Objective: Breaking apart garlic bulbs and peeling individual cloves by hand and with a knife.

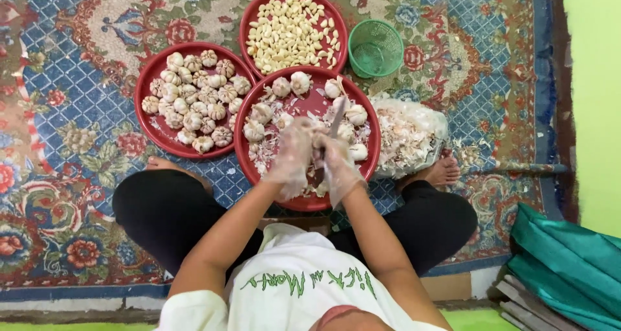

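Both hands wear thin clear plastic gloves and meet over the nearest red bowl (304,203). My right hand (337,166) grips a knife (337,116) whose blade points away over the bowl. My left hand (291,156) is closed around something small beside the blade; what it holds is hidden. Whole garlic bulbs (281,86) and loose papery skins lie in this bowl.
A red bowl (145,114) of whole garlic bulbs sits at left, a red bowl (249,17) of peeled cloves farther away. A green mesh basket (376,47) stands at the far right, a clear bag of garlic skins (407,137) by my right foot. Teal cloth (569,266) lies at lower right.
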